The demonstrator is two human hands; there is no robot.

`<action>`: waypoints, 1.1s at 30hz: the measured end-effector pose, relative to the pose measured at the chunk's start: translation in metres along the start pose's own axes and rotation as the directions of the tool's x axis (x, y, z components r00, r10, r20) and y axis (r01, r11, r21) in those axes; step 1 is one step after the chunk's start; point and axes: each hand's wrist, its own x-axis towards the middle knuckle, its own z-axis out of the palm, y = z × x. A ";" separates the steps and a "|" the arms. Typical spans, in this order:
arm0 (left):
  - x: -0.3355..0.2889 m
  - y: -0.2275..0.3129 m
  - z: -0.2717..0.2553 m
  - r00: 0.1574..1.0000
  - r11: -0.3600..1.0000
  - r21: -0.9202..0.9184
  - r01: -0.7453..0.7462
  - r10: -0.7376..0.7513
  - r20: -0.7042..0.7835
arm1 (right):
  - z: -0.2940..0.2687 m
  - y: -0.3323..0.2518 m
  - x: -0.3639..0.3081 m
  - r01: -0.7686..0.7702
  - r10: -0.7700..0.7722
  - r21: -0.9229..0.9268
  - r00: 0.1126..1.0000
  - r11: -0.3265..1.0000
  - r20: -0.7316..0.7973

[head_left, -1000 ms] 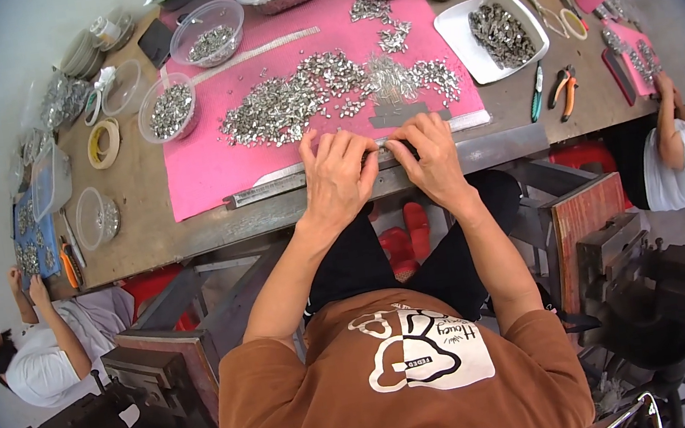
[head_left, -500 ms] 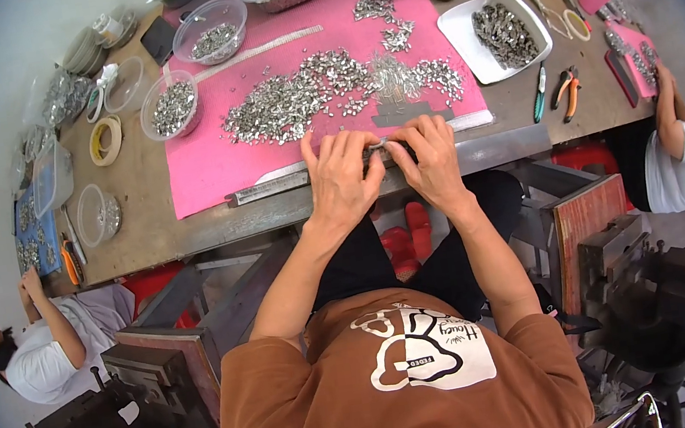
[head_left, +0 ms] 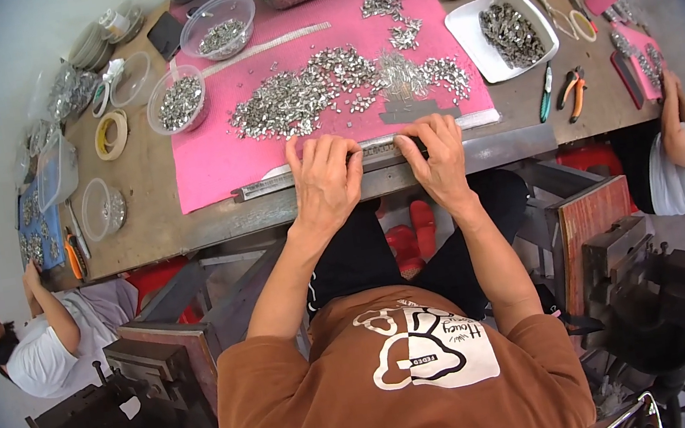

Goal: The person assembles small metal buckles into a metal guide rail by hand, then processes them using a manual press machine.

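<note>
At the table's front edge, my left hand [head_left: 324, 180] and my right hand [head_left: 440, 158] are curled around the two ends of a narrow metal strip [head_left: 380, 150], which looks made of small linked pieces. The strip lies level between them; its ends are hidden under my fingers. A metal ruler [head_left: 273, 185] lies along the edge, beside my left hand. Just beyond my fingers, a pink mat [head_left: 214, 175] bears a wide heap of small silvery metal pieces [head_left: 279, 107], a pile of thin metal pins [head_left: 401, 79] and a flat grey piece [head_left: 411, 110].
Clear tubs [head_left: 217, 28] of metal parts stand behind and left. At right are a white tray [head_left: 464, 29], green-handled pliers [head_left: 547, 93] and orange-handled pliers [head_left: 576, 95]. Tape rolls [head_left: 112, 136] lie left. Co-workers [head_left: 46, 347] sit at both sides.
My hands have moved apart, the left one leftward and the right one slightly rightward. The metal strip now shows stretched between them, where before the fingers met close together.
</note>
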 end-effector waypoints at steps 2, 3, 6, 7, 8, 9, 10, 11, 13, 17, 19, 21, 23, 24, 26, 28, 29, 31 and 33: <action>0.001 0.002 0.000 1.000 0.999 0.039 0.004 -0.005 0.027 | 0.000 0.001 0.000 -0.019 0.019 0.011 1.000 1.000 -0.005; 0.000 0.003 0.001 1.000 0.999 0.036 0.020 -0.020 0.022 | 0.000 0.001 0.000 -0.019 0.019 0.012 1.000 1.000 -0.005; -0.001 0.001 -0.001 0.999 0.999 -0.006 0.035 -0.036 -0.040 | -0.002 0.001 0.000 -0.032 0.032 0.039 0.999 0.999 -0.012; -0.001 0.001 -0.002 0.994 0.998 -0.048 0.033 -0.038 -0.100 | -0.005 0.002 0.000 -0.057 0.057 0.088 0.998 0.994 0.001; -0.004 -0.003 -0.009 0.995 0.998 -0.050 0.030 -0.034 -0.098 | -0.008 0.004 -0.001 -0.085 0.084 0.138 0.996 0.987 0.014; -0.009 -0.011 -0.022 0.989 0.997 -0.052 0.055 -0.062 -0.136 | -0.009 0.005 -0.003 -0.088 0.088 0.136 0.996 0.987 0.010; -0.015 -0.019 -0.036 0.981 0.995 -0.057 0.078 -0.087 -0.175 | -0.011 0.006 -0.005 -0.130 0.138 0.215 0.990 0.968 -0.019; -0.025 -0.028 -0.053 0.980 0.993 -0.003 0.121 -0.120 -0.157 | -0.012 0.008 -0.005 -0.166 0.187 0.297 0.981 0.941 -0.044; -0.045 -0.046 -0.080 0.979 0.986 0.051 0.157 -0.149 -0.137 | -0.010 0.006 -0.004 -0.198 0.229 0.334 0.972 0.922 -0.057; -0.063 -0.065 -0.087 0.987 0.933 0.327 0.154 -0.130 -0.095 | -0.009 0.005 -0.003 -0.141 0.174 0.281 0.980 0.949 -0.098; -0.062 -0.062 -0.095 0.997 0.938 0.339 0.067 -0.053 -0.050 | -0.012 0.010 -0.011 -0.161 0.206 0.269 0.967 0.950 -0.150; -0.058 -0.047 -0.103 0.989 0.981 0.127 0.144 -0.138 -0.054 | -0.011 0.016 -0.016 -0.180 0.235 0.255 0.950 0.950 -0.203; -0.043 -0.022 -0.112 0.973 0.971 -0.089 0.224 -0.227 -0.034 | -0.011 0.017 -0.020 -0.181 0.208 0.151 0.960 0.972 -0.189; -0.029 -0.002 -0.119 0.995 0.987 -0.125 0.097 -0.099 -0.007 | -0.014 0.010 -0.015 -0.150 0.177 0.157 0.969 0.976 -0.175; -0.008 0.017 -0.097 0.994 0.972 -0.234 -0.015 0.040 0.101 | -0.013 0.009 -0.015 -0.170 0.195 0.168 0.970 0.971 -0.147; 0.015 0.023 -0.058 0.981 0.954 -0.284 -0.095 0.138 0.133 | -0.014 0.012 -0.018 -0.178 0.198 0.155 0.972 0.972 -0.129; 0.022 0.022 -0.036 0.970 0.945 -0.268 -0.187 0.220 0.101 | -0.015 0.014 -0.018 -0.179 0.199 0.149 0.971 0.973 -0.134; 0.021 0.019 0.001 0.970 0.966 -0.167 -0.196 0.215 0.109 | -0.017 0.017 -0.017 -0.095 0.060 -0.155 0.974 0.983 -0.219; 0.026 0.016 0.013 0.971 0.976 -0.066 -0.208 0.215 0.104 | -0.021 0.019 -0.023 -0.064 0.020 -0.221 0.980 0.973 -0.197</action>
